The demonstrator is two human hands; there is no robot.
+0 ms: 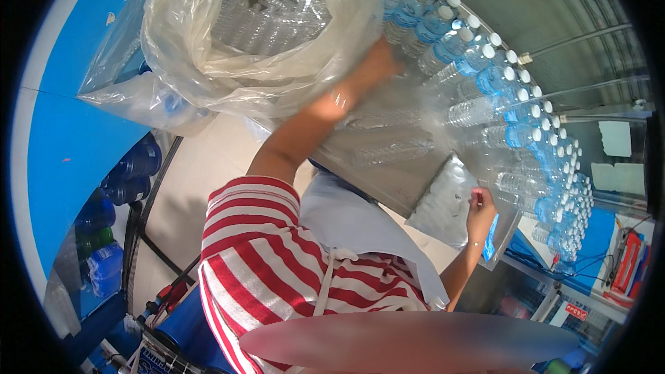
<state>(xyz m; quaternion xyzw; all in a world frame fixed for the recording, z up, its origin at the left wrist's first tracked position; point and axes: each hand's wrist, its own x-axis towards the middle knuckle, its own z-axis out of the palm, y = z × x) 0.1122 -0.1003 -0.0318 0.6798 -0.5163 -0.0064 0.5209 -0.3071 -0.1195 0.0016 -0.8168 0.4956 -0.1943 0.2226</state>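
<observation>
Head view: left hand [381, 64] blurred, grip unreadable; right hand [480, 213] curled beside plastic bag [443, 211], hold unclear.

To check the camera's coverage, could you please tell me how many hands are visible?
2: the left hand, motion-blurred, between the large clear bag and the capped bottles; the right hand, beside the silvery pouch. Any others may be hidden.

One open sack [187, 34], one pouch [443, 208], dozens capped bottles [494, 82].

a clear plastic bottle [396, 152] lies on its side near a silvery, translucent bag [443, 201].
</observation>
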